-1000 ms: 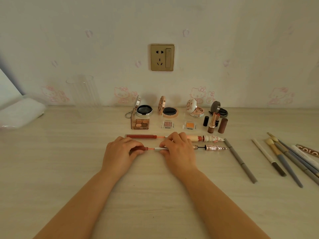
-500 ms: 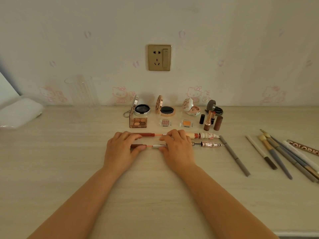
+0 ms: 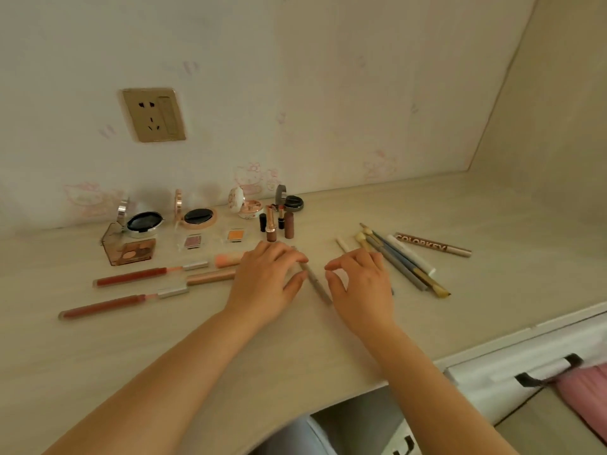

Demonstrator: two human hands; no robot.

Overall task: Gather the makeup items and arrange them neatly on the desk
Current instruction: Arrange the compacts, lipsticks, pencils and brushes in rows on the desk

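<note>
Matt pale wood-grain desk; glossy metallic compacts.

Red lip glosses; gold socket; beige desk (faint woodgrain); grey pencil.

Bare forearms, no sleeves; left hand, right hand ringless.

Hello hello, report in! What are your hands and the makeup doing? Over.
Left hand open, fingers resting on grey pencil. Right hand open, hovering beside it. Brushes lie loose just right. Nothing blocking.
</note>
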